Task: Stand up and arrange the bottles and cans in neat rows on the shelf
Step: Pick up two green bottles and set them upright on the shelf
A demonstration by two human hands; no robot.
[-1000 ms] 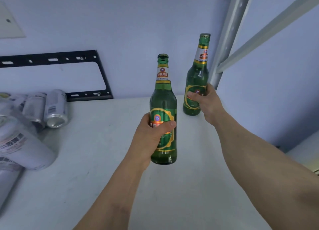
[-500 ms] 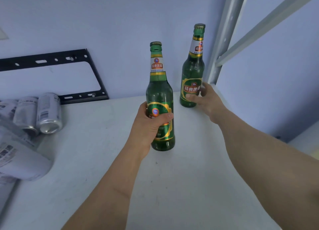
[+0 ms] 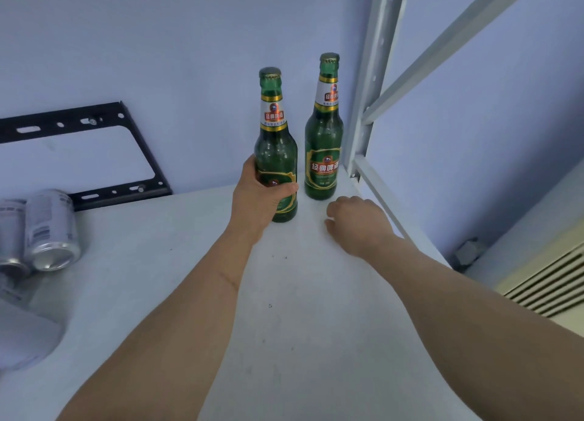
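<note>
Two green beer bottles stand upright at the back right corner of the white shelf [image 3: 284, 325]. The right bottle [image 3: 324, 142] stands alone by the grey upright post. Just left of it, the second bottle [image 3: 275, 145] rests on the shelf with my left hand [image 3: 256, 199] wrapped around its lower body. My right hand [image 3: 357, 224] hovers low over the shelf in front of the right bottle, holding nothing, its fingers loosely curled. Silver cans [image 3: 50, 231] lie on their sides at the far left.
A grey metal upright and diagonal brace [image 3: 373, 110] frame the shelf's right side. A black metal bracket [image 3: 126, 155] is fixed to the wall behind. More pale cans or bottles [image 3: 19, 341] lie at the lower left edge. A vent grille [image 3: 550, 281] shows below right.
My left hand carried its bottle back and right, setting it beside the other one. My right hand let go of the right bottle and drew back toward me.
</note>
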